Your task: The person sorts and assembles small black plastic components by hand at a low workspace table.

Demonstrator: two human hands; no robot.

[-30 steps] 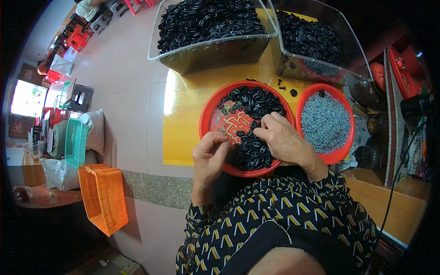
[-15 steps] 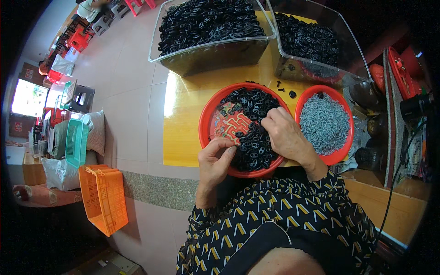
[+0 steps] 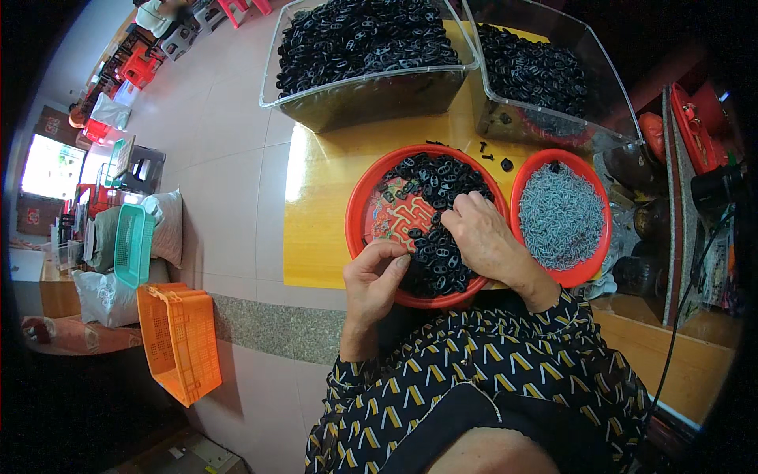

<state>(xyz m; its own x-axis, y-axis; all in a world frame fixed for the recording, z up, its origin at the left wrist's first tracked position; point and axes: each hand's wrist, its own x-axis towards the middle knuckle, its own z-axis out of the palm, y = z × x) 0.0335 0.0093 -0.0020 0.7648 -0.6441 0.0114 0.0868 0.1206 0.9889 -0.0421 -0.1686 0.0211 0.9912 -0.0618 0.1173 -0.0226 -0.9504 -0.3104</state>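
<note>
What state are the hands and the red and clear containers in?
Left hand: thumb and forefinger nearly meeting; anything held unclear.
Right hand: fingers curled at black plastic parts.
Round red basin: partly filled, patterned bottom showing.
Oval red basin: full of silvery screw-like pieces.
Left clear tub: open, heaped.
Right clear tub: open, partly filled.

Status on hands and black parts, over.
Left hand over round red basin at near-left, hold unclear. Right hand at black parts piled inside, grip hidden. Oval red tray close on right, blocking neither hand.
</note>
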